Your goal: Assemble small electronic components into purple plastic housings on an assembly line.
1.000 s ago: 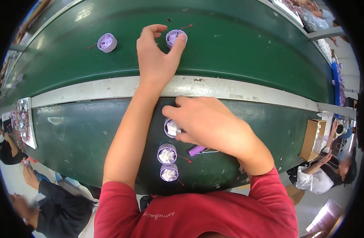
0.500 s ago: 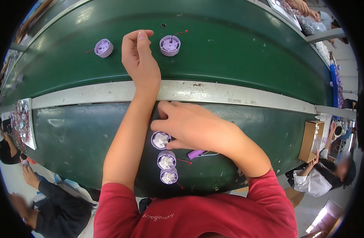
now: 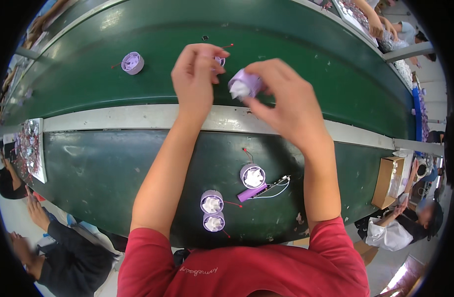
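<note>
Above the far green belt, my right hand [image 3: 293, 96] grips a light-purple fan housing [image 3: 249, 81] between thumb and fingers. It is tilted so its white impeller [image 3: 239, 89] faces down and left. My left hand [image 3: 197, 72] has its fingers curled around another purple housing [image 3: 220, 61], which it mostly covers; a red-tipped wire sticks out past the fingers. On the near green surface, two housings with white impellers [image 3: 212, 202] [image 3: 214, 222] touch in a column. A third impeller housing [image 3: 252, 176] stands beside a purple cylinder [image 3: 252, 192] with a narrow circuit board [image 3: 276, 185] and pale wire.
A purple housing [image 3: 133, 63] and a small black square piece [image 3: 205, 38] lie on the far belt. A pale metal rail [image 3: 152, 117] divides the surfaces. A tray of red-wired parts [image 3: 33, 148] stands left, a cardboard box [image 3: 388, 182] right. Other people work on both sides.
My right hand has risen from the near surface to above the far belt with a housing. The near column's top housing is gone from its place. My left hand has shifted right onto the far housing.
</note>
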Action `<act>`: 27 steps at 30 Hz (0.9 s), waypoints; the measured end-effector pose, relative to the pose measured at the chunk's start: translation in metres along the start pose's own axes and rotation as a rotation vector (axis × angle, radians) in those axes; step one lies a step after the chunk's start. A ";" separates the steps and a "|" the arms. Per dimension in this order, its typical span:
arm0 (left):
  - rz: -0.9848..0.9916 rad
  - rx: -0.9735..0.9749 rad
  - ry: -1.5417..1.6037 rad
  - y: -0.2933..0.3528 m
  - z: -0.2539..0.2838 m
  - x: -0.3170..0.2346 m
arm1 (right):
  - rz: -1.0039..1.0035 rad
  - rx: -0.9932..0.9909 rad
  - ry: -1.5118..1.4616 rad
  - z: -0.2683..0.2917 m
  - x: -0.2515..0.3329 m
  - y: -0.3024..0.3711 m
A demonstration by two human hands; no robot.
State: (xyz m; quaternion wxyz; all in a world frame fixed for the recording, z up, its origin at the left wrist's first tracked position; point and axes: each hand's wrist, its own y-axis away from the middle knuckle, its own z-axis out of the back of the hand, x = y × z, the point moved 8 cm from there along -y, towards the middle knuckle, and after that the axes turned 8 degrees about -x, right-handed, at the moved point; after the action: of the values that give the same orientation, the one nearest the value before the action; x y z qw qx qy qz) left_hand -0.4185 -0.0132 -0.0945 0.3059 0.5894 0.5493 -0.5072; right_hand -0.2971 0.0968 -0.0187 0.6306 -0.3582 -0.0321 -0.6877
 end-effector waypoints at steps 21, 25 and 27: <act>0.485 0.418 0.423 0.020 -0.041 0.004 | -0.072 -0.162 -0.620 0.023 -0.020 -0.010; 0.559 0.479 0.455 0.024 -0.044 0.006 | 0.002 -0.130 -0.496 0.027 -0.014 -0.008; 0.580 0.472 0.435 0.024 -0.043 0.008 | 0.003 -0.102 -0.495 0.025 -0.012 -0.008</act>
State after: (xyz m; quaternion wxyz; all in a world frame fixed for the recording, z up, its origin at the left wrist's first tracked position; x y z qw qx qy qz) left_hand -0.3850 0.0241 -0.0942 0.1695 0.8663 0.2816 -0.3762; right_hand -0.2929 0.1211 -0.0032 0.5858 -0.5472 -0.1500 -0.5787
